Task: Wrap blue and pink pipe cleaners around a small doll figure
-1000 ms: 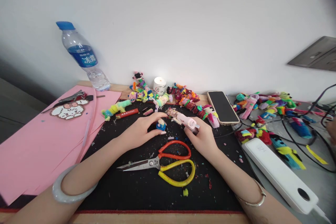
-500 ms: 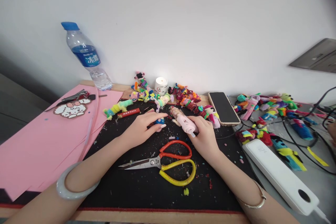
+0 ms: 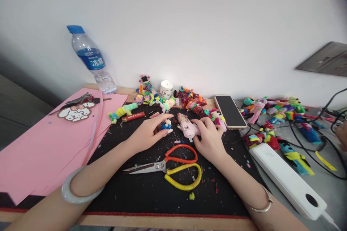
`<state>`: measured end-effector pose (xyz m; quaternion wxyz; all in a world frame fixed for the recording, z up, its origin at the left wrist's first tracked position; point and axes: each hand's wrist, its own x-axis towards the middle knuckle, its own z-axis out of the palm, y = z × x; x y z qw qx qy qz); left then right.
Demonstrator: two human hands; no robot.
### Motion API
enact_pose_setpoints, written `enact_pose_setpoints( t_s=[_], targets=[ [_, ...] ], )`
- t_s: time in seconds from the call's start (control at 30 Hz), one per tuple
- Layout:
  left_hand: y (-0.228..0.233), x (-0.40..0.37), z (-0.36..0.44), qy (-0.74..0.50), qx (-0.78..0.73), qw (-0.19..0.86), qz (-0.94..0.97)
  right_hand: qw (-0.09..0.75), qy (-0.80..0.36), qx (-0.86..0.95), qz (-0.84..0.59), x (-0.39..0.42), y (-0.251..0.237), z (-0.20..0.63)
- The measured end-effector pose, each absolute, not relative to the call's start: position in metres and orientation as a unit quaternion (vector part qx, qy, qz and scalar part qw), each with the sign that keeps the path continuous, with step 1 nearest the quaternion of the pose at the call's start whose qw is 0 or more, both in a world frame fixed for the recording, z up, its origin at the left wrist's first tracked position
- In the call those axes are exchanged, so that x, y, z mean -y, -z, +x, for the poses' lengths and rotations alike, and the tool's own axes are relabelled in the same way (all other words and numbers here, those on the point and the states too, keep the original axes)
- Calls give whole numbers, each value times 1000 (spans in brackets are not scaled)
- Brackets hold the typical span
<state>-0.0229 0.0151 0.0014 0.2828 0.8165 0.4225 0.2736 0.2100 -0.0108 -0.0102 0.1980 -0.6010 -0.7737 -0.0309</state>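
My left hand [image 3: 150, 132] rests on the black mat [image 3: 135, 191] with its fingers around a small blue and white pipe-cleaner figure [image 3: 166, 125]. My right hand [image 3: 207, 134] grips a pink glue gun [image 3: 187, 127], its nozzle end pointing toward the figure and close to it. Scissors with an orange and a yellow handle [image 3: 173, 165] lie on the mat just in front of both hands.
Colourful pipe-cleaner figures [image 3: 189, 101] line the wall beside a lit white candle [image 3: 166, 88]. A phone [image 3: 230, 111], a water bottle [image 3: 91, 60], pink sheets [image 3: 40, 144], a white power strip [image 3: 287, 180] and cables [image 3: 320, 140] surround the mat. Another person's hand [image 3: 342, 133] shows at the far right.
My right hand has turned the glue gun and brought it down and left toward the figure. My left hand has stayed on the figure, shifting slightly.
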Motion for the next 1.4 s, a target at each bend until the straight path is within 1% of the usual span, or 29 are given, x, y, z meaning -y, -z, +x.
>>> enact_pose_setpoints(
  t_s=[0.1, 0.2, 0.3, 0.4, 0.47, 0.57, 0.87, 1.17, 1.3, 1.4],
  targets=[
    [-1, -14, -22, -281, -424, 287, 812, 206, 12, 782, -589, 13, 5, 207],
    [-1, -11, -21, -288, -410, 287, 816, 258, -8, 789, -558, 16, 0, 207],
    [-1, -6, -17, -278, -393, 278, 831, 327, -30, 810, -487, 18, -1, 208],
    [-2, 0, -13, -261, -368, 268, 852, 354, -46, 843, -402, 21, 0, 208],
    [-2, 2, -11, -253, -355, 261, 861, 361, -44, 857, -364, 23, 1, 206],
    [0, 4, -10, -251, -351, 254, 866, 369, -34, 862, -346, 26, 2, 203],
    [-1, 4, -8, -240, -346, 255, 870, 387, -47, 853, -346, 29, 4, 201],
    [-3, 5, -8, -248, -353, 279, 858, 383, -15, 851, -359, 29, 2, 200],
    [-4, 5, -6, -247, -351, 281, 858, 379, -31, 856, -350, 29, 4, 201],
    [-4, 5, -6, -237, -354, 272, 863, 395, -61, 846, -354, 29, 4, 199]
  ],
)
